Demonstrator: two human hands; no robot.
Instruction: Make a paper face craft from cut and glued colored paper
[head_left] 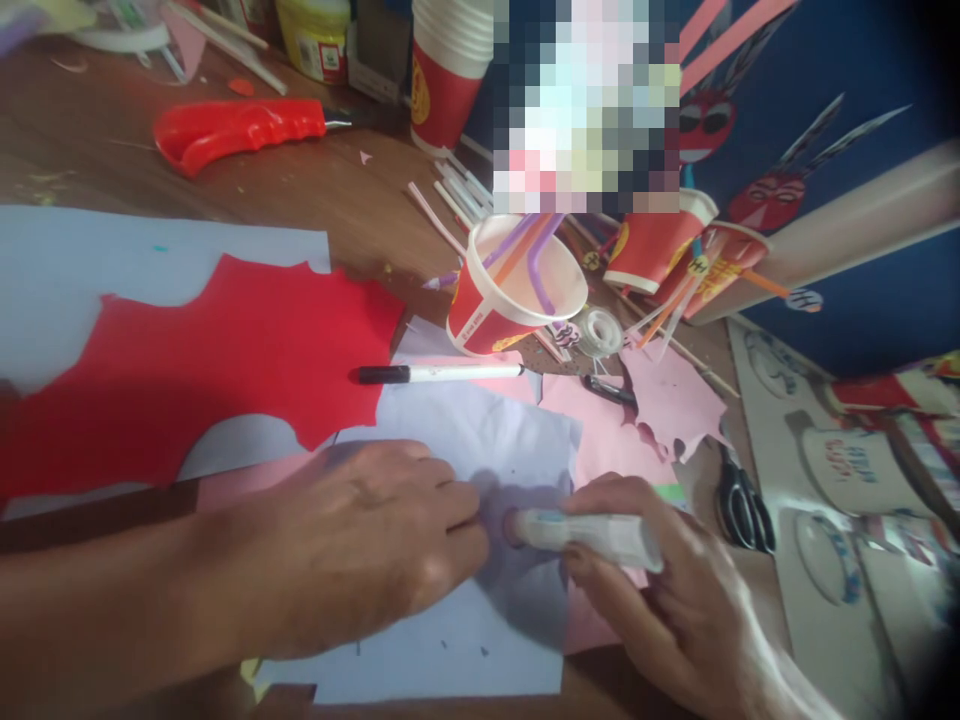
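Observation:
My left hand [375, 545] rests knuckles-up on a pale lilac paper sheet [457, 640], its fingers curled and pressed down by a small piece I cannot make out. My right hand [660, 600] grips a white glue stick [592, 533], held sideways with its tip pointing left at the left hand's fingertips. Pink paper [622, 420] lies under and beyond the lilac sheet. A black-and-white marker [442, 373] lies just beyond my hands.
A cut red paper shape [225, 370] lies on light blue paper [112, 260] at left. Red paper cups [510, 290] with straws, a tape roll [600, 332], black scissors [742, 505], a red-handled tool [240, 130] and a yellow jar [315, 40] crowd the brown table.

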